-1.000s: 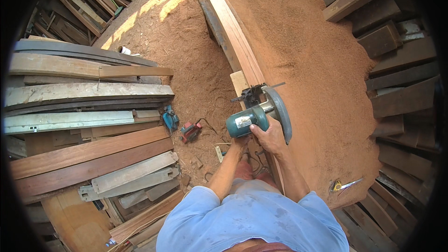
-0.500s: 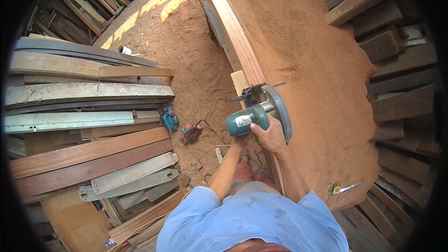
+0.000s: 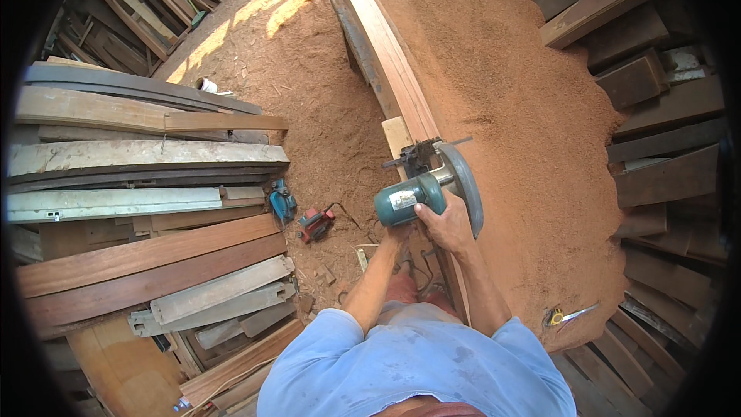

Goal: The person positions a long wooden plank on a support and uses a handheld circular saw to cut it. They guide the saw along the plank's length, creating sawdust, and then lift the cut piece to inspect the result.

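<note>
A circular saw (image 3: 428, 189) with a teal motor housing and a grey blade guard is held over the near end of a long pale plank (image 3: 386, 54), which lies on a darker beam (image 3: 351, 27) running away across the sawdust-covered ground (image 3: 532, 108); the plank appears to be raised this way so that the blade can pass through without meeting the ground. The right hand (image 3: 446, 225) is wrapped around the saw at the rear of the guard, its grip closed firmly on the tool, probably so that the saw can be steered along the board. The left hand (image 3: 400, 233) is tucked under the motor housing and is mostly hidden, so it cannot be told whether its grip is closed on anything. One saw and two hands are counted, and two long timbers lie under the tool. A short pale offcut (image 3: 397, 136) sits just beside the plank, touching its left edge. Two smaller power tools lie on the sawdust to the left, well apart from the saw: a teal one (image 3: 282, 202) and a red one (image 3: 315, 224). Stacks of weathered boards (image 3: 139, 162) are piled at the left, and darker planks (image 3: 664, 177) are ranged along the right rim. One yellow-handled tool (image 3: 557, 316) lies near the lower right.
</note>
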Demonstrator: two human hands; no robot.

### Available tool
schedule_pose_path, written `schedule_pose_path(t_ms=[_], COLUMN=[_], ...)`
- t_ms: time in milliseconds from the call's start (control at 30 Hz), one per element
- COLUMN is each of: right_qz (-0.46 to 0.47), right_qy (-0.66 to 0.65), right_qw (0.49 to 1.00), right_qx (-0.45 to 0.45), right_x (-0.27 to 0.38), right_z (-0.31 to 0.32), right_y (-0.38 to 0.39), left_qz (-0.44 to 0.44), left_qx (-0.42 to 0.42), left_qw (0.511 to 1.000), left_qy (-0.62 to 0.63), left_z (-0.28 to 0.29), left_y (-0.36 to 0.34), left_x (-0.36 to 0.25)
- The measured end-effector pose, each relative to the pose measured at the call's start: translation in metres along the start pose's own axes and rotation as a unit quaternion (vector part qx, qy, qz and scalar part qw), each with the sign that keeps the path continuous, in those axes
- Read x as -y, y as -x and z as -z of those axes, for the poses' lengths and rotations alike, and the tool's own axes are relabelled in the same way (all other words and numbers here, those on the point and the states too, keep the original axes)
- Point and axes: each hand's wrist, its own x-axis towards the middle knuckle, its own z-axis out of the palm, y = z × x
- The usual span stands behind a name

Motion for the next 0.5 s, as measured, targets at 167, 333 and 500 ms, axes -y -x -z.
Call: schedule_pose_path(t_ms=[167, 333, 500], right_qz=[-0.004, -0.017, 0.0], right_qy=[-0.011, -0.032, -0.038], right_qw=[1.0, 0.999, 0.999], right_qx=[0.005, 0.009, 0.014], right_x=[0.0, 0.009, 0.006], right_z=[-0.002, -0.002, -0.006], right_y=[-0.005, -0.009, -0.015], left_qz=[-0.001, -0.007, -0.031], left_qx=[-0.003, 0.004, -0.004], left_qw=[0.999, 1.0, 0.997], left_qy=[-0.047, -0.021, -0.064], left_z=[0.005, 0.01, 0.021], left_y=[-0.002, -0.009, -0.016], left_x=[-0.005, 0.0, 0.008])
